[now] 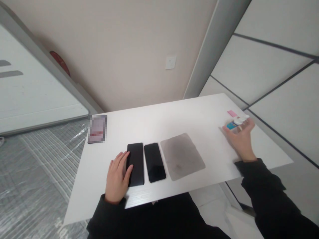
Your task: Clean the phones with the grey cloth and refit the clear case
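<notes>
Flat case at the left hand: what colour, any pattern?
The flat case is plain black, no pattern visible; seen best in the head view.

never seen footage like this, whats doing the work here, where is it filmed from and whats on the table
No machine here: these are one person's two bare hands, in black sleeves. The only picture comes from a camera worn on the head, looking forward and down.

On the white rectangular table, from left to right, are a pixelated item, a flat black rectangular case, a black-screened phone with a pale edge, a grey squarish cloth and a small pink slip.

The left hand rests over the case's left edge. The right hand holds a small white-and-blue bottle, tilted.
</notes>
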`<state>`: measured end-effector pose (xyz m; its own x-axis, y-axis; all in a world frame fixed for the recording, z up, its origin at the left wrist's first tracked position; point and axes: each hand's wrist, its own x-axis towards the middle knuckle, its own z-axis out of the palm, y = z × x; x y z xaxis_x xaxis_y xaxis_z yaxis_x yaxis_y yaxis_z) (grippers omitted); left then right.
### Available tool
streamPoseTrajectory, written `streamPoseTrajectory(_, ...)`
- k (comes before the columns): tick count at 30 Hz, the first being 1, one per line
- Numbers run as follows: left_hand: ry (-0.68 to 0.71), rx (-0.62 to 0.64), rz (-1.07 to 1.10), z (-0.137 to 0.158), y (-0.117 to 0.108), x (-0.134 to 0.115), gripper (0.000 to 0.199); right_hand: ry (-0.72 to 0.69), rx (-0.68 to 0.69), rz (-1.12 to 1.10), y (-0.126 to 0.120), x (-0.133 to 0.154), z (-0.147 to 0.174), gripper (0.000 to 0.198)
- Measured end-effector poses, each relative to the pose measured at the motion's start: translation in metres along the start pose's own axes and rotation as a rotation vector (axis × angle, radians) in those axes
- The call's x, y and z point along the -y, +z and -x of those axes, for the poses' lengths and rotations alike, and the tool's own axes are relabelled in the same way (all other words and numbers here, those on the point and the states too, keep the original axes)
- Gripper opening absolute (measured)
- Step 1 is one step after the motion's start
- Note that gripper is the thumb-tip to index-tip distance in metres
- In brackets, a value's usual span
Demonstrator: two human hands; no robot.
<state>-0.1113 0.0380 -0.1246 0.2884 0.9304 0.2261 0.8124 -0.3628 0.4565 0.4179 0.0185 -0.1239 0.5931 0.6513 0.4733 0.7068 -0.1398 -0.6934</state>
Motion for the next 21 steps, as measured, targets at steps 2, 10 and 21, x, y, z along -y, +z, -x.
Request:
streamPoseTrajectory(2,-0.01,0.014,0.022,0.0,0.0,0.0,0.047,-0.02,-0.107,0.019,-0.007,0.017,0.021,0.069)
streamPoseTrajectory(10,0.011,0.05,0.028,-0.005,-0.009,0.015,0.051,-0.356,0.466,-0.045,0.03,0.097,0.087,0.02)
streamPoseTrajectory(21,-0.075,-0.146,-0.148,0.054,-0.022,-0.015,0.088,-0.386,0.604,-0.021,0.065,0.115,0.071,0.034)
